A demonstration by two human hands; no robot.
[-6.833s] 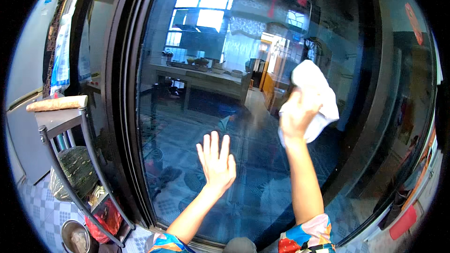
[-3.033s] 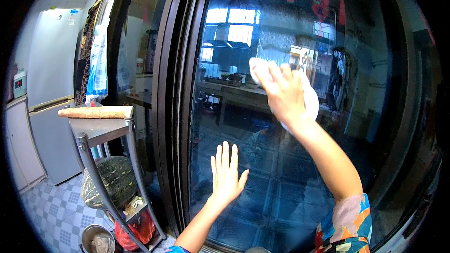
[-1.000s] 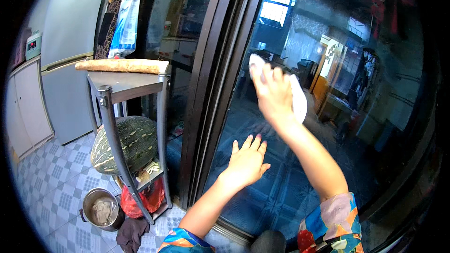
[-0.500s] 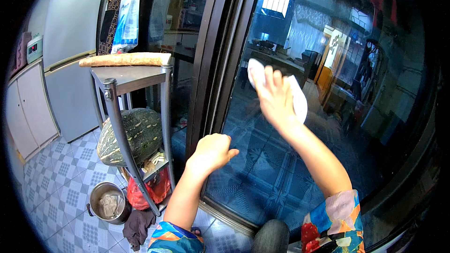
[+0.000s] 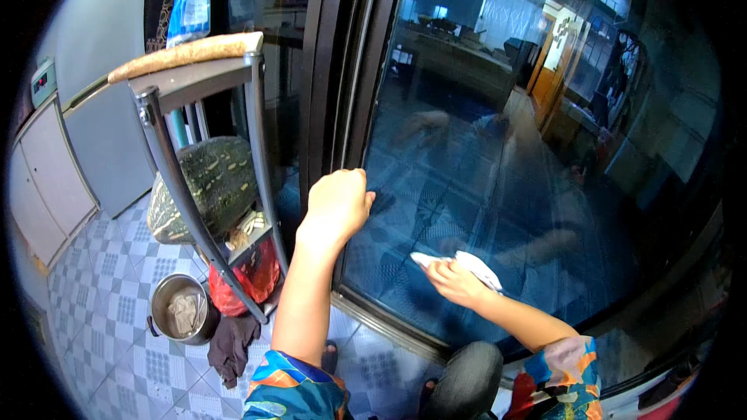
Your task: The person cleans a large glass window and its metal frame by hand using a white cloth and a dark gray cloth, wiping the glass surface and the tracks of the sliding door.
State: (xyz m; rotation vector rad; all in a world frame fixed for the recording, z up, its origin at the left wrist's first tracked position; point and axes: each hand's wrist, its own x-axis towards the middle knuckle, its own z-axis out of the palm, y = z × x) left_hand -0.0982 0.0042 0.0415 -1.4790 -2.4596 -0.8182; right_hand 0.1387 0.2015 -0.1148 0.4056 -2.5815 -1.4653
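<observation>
White cloth sits low at the dark glass pane, bunched in the right hand. That hand is mostly closed, fingers bent over the fabric, with one corner jutting left and a wider fold spreading right — a loose bundle, probably gathered so that the palm can back it. Whether it presses the glass everywhere is hard to tell.

Higher and to the left, the left hand is at the edge of the dark door frame, back of the hand up, fingers curled out of sight. It may be bracing the body there; I cannot tell whether it grips anything.

Farther left, a grey metal rack stands beside the frame. A long tan root lies along its top, where the flat board seems to steady it; the bulky green pumpkin sits lower, perhaps because of its weight. Beneath are a red plastic bag and, on the tiled floor, a metal pot — a dark crumpled cloth just beside it.
</observation>
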